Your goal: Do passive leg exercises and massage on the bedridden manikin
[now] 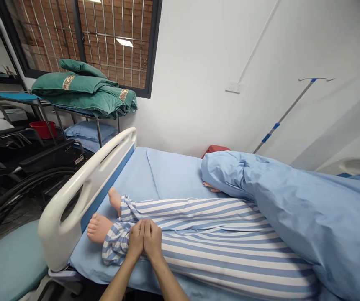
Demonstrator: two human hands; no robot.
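My left hand (136, 237) and my right hand (152, 236) are side by side, touching, over the lower legs of a lying figure that looks like a care manikin. Both have their fingers curled in, and the fingertips are hidden from above. Beneath them are blue-and-white striped trousers (205, 244), bunched near the ankle. Two bare feet (100, 228) stick out of the trouser legs toward the footboard, left of my hands. A light blue quilt (280, 200) covers the upper body, and part of a manikin's hand (211, 187) shows at its edge.
A white footboard (73, 184) closes the bed's left end. Beyond it stands a wheelchair (42, 175). Folded green quilts (82, 90) rest on a rack, with blue pillows (87, 133) below. A drip pole (288, 113) rises behind the bed. A blue-green stool (13, 263) is front left.
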